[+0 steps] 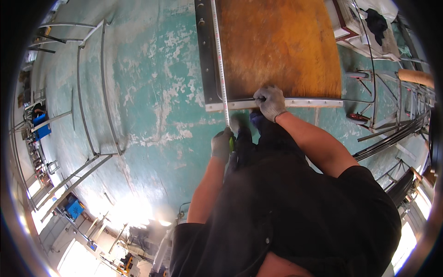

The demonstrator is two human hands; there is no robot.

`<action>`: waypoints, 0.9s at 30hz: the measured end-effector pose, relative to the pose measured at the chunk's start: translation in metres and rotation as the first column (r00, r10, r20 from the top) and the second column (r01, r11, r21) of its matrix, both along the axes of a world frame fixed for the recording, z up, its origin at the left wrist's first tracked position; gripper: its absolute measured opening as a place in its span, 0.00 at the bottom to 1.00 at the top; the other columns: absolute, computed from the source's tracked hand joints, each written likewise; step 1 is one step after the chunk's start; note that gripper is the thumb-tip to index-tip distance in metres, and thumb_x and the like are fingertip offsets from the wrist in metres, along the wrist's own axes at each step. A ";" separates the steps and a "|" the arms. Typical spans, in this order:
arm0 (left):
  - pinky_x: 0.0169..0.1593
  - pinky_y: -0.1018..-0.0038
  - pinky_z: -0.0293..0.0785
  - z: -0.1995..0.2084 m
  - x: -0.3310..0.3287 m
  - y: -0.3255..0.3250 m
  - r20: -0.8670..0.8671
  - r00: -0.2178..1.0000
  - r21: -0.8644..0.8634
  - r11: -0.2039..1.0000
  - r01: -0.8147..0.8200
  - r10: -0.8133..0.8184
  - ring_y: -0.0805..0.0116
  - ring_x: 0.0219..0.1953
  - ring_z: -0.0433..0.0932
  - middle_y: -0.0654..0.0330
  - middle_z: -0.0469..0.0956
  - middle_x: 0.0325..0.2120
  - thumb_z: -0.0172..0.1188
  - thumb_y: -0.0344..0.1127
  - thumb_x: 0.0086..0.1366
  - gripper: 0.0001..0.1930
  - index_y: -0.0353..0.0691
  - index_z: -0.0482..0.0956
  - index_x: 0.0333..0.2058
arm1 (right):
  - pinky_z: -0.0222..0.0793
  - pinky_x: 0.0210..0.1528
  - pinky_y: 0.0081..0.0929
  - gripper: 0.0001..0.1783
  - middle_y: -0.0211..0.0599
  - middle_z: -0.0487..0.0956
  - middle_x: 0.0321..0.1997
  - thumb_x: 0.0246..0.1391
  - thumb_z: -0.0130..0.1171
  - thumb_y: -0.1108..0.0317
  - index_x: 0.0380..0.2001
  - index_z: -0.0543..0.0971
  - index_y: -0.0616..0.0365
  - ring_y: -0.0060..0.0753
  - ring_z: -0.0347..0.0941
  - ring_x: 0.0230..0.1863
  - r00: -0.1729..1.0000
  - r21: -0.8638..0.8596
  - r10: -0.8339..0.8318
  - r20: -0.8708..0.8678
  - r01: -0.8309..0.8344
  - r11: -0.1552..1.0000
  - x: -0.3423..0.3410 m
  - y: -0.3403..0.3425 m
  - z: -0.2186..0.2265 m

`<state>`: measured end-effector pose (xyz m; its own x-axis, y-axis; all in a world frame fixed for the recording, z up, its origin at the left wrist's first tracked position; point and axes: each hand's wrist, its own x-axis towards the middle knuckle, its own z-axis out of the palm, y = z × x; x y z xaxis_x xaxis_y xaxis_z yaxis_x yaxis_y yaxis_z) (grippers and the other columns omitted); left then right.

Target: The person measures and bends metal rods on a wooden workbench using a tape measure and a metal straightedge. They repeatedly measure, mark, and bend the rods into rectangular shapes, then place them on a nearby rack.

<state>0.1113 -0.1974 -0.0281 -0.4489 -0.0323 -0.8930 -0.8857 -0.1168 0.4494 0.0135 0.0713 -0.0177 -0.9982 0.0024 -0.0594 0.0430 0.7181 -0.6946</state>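
A brown, worn tabletop (281, 46) lies in front of me, with a pale metal strip (314, 103) along its near edge. A thin dark bent rod (360, 101) runs along that edge, turns at a rounded corner past the right side and goes away from me. My right hand (271, 102), in a grey glove, is closed around the rod at the near edge. My gloved left hand (222, 144) grips a tape measure, its green case (232, 143) mostly hidden. From it the white blade (220, 64) stretches away over the table's left side, its far end out of view.
A dark metal bar with holes (206, 60) borders the table's left side. Metal frames (104, 87) stand on the worn green floor (152, 92) at left. At right are a wheeled metal cart (387, 99), dark bars (392, 138) and a white-covered stack (369, 41).
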 end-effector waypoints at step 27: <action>0.37 0.60 0.80 0.038 -0.280 0.154 -0.394 0.907 -0.386 0.923 -0.016 -0.149 0.58 0.30 0.85 0.50 0.86 0.29 0.67 0.53 0.67 0.23 0.33 0.87 0.34 | 0.72 0.47 0.52 0.03 0.34 0.85 0.32 0.48 0.68 0.68 0.27 0.86 0.43 0.53 0.80 0.43 0.999 0.020 -0.038 -0.022 0.039 0.999 0.006 0.005 -0.003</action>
